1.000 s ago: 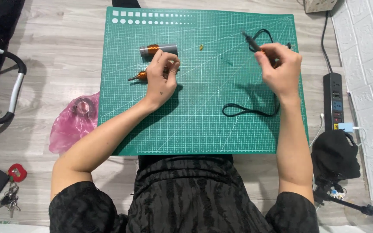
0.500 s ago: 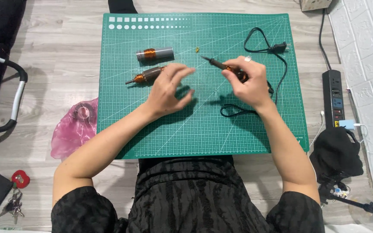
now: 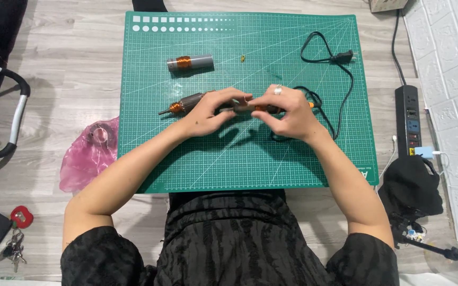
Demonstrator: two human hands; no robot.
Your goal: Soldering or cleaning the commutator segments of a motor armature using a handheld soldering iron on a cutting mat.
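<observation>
Both hands [image 3: 250, 108] now joined (previously apart), gripping soldering iron [image 3: 271, 109]

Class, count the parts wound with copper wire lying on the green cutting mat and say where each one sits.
2. A grey cylinder lies near the mat's top; a motor rotor lies by the left hand. More may be hidden under the hands.
</observation>
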